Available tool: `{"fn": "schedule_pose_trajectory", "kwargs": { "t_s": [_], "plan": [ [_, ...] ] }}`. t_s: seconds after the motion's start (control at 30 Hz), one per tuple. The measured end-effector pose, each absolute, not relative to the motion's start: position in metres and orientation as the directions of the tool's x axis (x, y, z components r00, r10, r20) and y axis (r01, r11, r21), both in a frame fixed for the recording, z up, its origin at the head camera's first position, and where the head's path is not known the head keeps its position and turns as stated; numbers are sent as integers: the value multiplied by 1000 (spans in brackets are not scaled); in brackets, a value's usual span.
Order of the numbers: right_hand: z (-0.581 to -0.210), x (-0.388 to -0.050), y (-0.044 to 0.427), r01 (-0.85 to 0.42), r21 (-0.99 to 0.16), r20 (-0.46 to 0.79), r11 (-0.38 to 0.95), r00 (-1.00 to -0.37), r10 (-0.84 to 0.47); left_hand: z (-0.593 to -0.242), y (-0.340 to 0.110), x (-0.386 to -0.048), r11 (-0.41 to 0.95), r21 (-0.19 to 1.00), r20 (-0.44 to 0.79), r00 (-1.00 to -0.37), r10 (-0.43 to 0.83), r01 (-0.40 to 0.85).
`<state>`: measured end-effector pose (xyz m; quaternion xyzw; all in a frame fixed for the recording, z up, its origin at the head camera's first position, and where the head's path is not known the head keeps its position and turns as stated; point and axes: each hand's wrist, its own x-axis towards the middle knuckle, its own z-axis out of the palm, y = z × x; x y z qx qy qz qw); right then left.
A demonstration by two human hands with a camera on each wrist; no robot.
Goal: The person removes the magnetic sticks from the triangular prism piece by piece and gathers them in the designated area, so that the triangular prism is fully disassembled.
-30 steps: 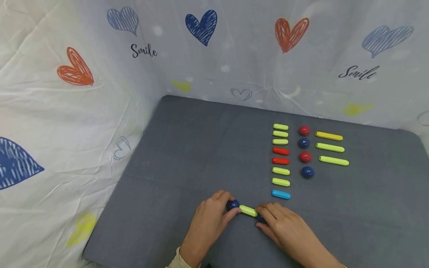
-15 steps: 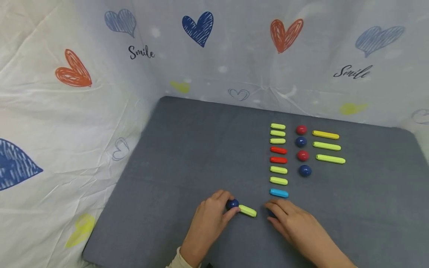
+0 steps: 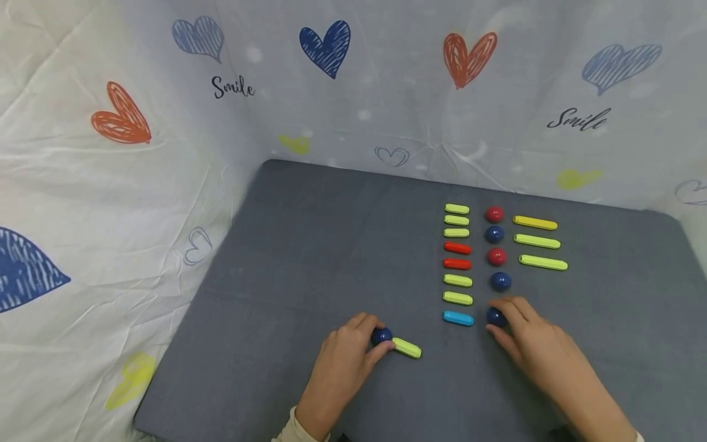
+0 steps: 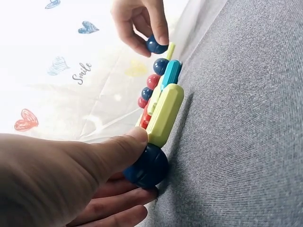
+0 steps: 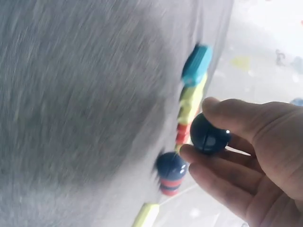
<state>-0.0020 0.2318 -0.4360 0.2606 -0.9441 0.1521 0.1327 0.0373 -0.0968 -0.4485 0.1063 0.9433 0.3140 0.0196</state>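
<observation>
My left hand (image 3: 343,367) pinches a dark blue ball (image 4: 150,166) between thumb and fingers. A short yellow-green rod (image 3: 407,348) is joined to that ball or touches it, lying out to the right on the mat. My right hand (image 3: 538,347) holds another dark blue ball (image 5: 208,135) by thumb and fingertips, to the right of the short blue rod (image 3: 458,318). In the right wrist view this ball looks raised off the mat. Just beyond it sits a further blue ball (image 3: 501,281), the nearest in a column of red and blue balls.
Short rods in yellow-green, red and blue form a column, with a red rod (image 3: 457,264) in its middle. Right of the balls lie longer rods, among them a yellow one (image 3: 534,222). The grey mat (image 3: 309,245) ends at a white printed cloth (image 3: 397,92).
The right hand has pulled its blue ball away from the yellow-green rod's free end and carried it right and farther from me. The left hand stays on its ball.
</observation>
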Motion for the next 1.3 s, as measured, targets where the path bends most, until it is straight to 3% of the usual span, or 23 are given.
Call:
{"fn": "schedule_pose_trajectory", "kwargs": {
  "t_s": [0.4, 0.83, 1.1, 1.3],
  "plan": [
    [-443, -21, 247, -500, -192, 276, 845, -853, -442, -447, -96, 37, 783, 592, 32, -976, 214, 191],
    [-445, -26, 250, -523, -168, 298, 836, -835, -463, -448, -96, 35, 782, 595, 39, -978, 202, 186],
    [-424, -15, 218, -602, -128, 407, 788, -756, -512, -450, -96, 34, 785, 589, 49, -978, 203, 193],
    [-426, -2, 177, -695, -182, 373, 696, -703, -605, -450, -98, 34, 782, 592, 48, -977, 209, 196]
  ]
}}
